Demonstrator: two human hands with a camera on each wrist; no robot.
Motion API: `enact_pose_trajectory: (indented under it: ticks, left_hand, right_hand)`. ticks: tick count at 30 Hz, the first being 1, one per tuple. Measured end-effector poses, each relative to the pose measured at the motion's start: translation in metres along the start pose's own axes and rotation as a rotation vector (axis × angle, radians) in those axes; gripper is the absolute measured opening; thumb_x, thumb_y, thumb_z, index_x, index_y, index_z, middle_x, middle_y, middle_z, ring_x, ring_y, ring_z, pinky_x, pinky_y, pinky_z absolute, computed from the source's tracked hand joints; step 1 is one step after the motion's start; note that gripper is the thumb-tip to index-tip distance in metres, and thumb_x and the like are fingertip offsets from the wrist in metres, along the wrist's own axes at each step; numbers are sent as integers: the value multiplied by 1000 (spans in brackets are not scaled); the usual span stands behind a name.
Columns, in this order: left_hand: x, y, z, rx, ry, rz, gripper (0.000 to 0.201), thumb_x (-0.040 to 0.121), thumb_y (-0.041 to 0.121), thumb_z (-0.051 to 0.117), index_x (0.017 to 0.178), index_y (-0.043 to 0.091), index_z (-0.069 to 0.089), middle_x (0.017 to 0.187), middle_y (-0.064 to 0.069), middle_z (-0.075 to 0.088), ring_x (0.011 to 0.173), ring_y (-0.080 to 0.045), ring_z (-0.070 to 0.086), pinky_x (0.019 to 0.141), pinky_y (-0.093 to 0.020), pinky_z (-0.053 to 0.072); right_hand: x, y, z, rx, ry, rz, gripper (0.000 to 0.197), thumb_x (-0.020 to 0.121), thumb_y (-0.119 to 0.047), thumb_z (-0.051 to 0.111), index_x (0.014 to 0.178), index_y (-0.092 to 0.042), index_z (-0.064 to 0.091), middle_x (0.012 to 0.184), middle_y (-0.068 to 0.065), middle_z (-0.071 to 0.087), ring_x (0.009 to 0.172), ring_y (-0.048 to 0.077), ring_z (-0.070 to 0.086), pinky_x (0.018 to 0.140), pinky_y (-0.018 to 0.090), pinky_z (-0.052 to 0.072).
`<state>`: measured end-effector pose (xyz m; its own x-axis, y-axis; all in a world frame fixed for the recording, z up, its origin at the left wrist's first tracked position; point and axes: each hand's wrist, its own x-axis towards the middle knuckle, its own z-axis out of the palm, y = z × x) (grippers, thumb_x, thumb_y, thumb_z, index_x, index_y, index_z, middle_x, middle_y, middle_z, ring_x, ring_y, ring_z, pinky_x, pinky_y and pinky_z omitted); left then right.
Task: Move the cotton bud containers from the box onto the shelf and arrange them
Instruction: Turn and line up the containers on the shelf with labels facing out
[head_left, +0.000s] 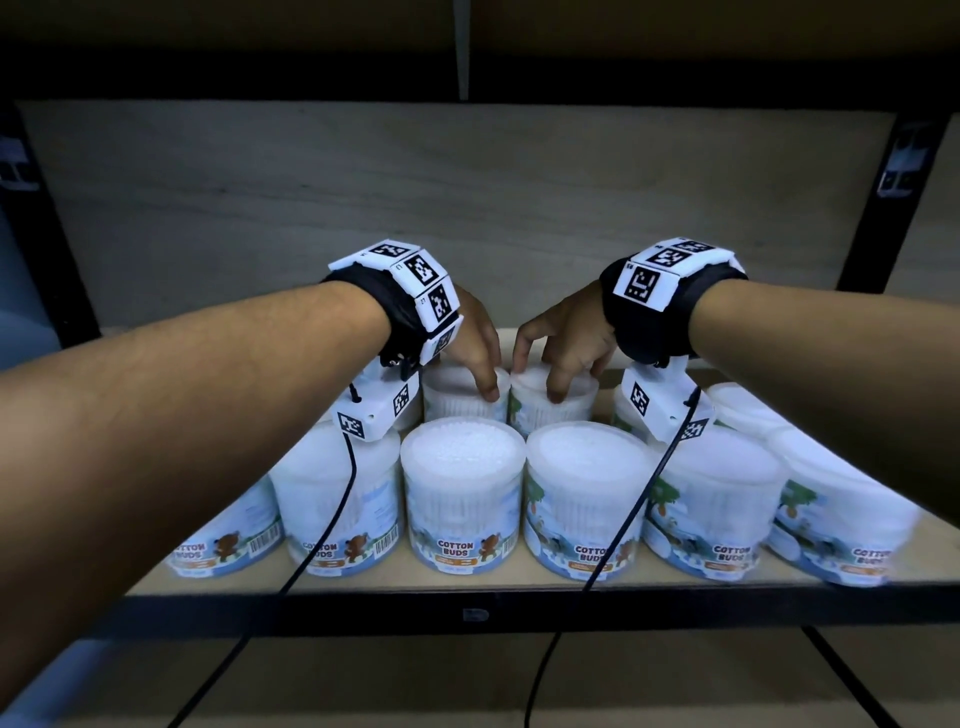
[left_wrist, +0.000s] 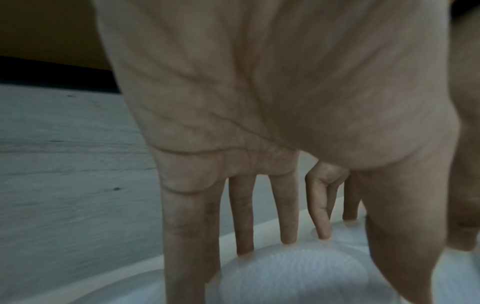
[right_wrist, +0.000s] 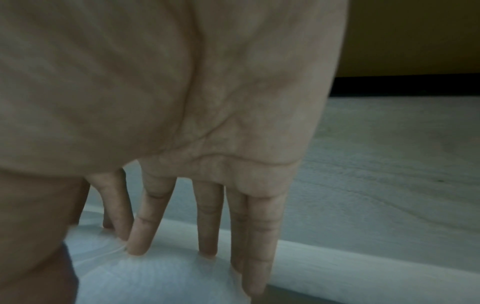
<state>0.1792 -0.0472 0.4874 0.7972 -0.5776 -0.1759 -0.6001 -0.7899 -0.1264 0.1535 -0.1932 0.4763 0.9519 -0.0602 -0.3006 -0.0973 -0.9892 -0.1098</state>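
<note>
Fingers (head_left: 485, 387) of both hands clasp two back-row cotton bud containers (head_left: 553, 402) from above; the shelf's (head_left: 467, 582) front edge row looks full, so arranging seems nearly done.

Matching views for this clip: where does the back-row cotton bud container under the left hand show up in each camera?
Head: the left-hand container sits in the back row just left of centre, the left hand gripping it from above.
Left wrist: its white lid fills the bottom centre, below the fingers.
Right wrist: at the lower left edge, beyond the right hand's index finger, only a sliver.
Shared landmark: the pale wood back panel.
</note>
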Motion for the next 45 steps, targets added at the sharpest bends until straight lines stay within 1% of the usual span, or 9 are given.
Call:
enact_pose_trajectory:
  ticks: [7,13,20,24,30,33,37,40,45]
  left_hand:
    - [-9,0,2,-84,-9,-2,58,78,47,75,132,35,58,110,9,54,102,-13,52,50,-16,39]
    - [-15,3,2,-119,-37,20,56,79,46,75,132,36,58,98,12,56,76,1,50,51,-17,39]
    - [-20,5,3,-102,-18,18,50,86,41,69,134,35,56,114,7,52,100,-14,49,52,-17,37]
    - [-20,3,4,-129,-41,18,52,84,42,70,134,36,56,119,7,50,107,-14,49,54,-18,39]
    - [-22,-5,6,-211,-47,33,50,82,41,73,130,35,59,120,7,56,114,-16,56,65,-23,52]
    - [-23,-8,7,-251,-43,26,51,82,41,73,131,33,58,124,4,57,116,-18,56,78,-27,55]
    - [-24,-16,5,-287,-5,20,54,83,44,72,133,31,55,127,6,58,117,-17,55,76,-24,53]
    - [-27,-27,4,-294,1,-13,57,80,47,74,132,35,54,128,6,57,114,-18,57,89,-37,57]
    - [-36,-51,1,-297,13,-33,57,79,46,76,131,35,55,124,5,59,100,-17,61,80,-33,59]
  right_hand:
    - [-18,1,3,-8,4,4,44,72,-34,81,108,-45,59,117,5,64,107,26,65,85,40,60]
    - [-27,0,5,8,-22,8,40,70,-36,81,103,-44,61,115,10,67,94,24,65,91,45,57]
    - [-30,-1,6,0,-46,30,45,61,-43,79,103,-45,61,101,14,61,83,23,58,90,46,55]
    - [-36,-2,5,-31,-31,26,41,71,-40,77,109,-44,62,124,19,62,98,24,62,90,46,57]
    - [-44,2,3,5,-33,20,39,84,-32,74,120,-40,61,125,-1,55,118,21,53,92,41,56]
    - [-44,-1,2,-2,-28,40,43,83,-34,74,122,-40,58,123,0,56,119,23,55,91,42,56]
    - [-43,-6,-3,1,-17,57,45,85,-34,73,126,-37,55,120,4,59,119,29,59,92,43,56]
    - [-40,-11,-7,5,18,50,46,87,-35,72,128,-35,54,106,0,58,109,27,61,92,43,56]
    - [-35,-29,-11,9,41,15,44,85,-40,73,126,-36,56,113,-3,56,107,24,63,86,40,58]
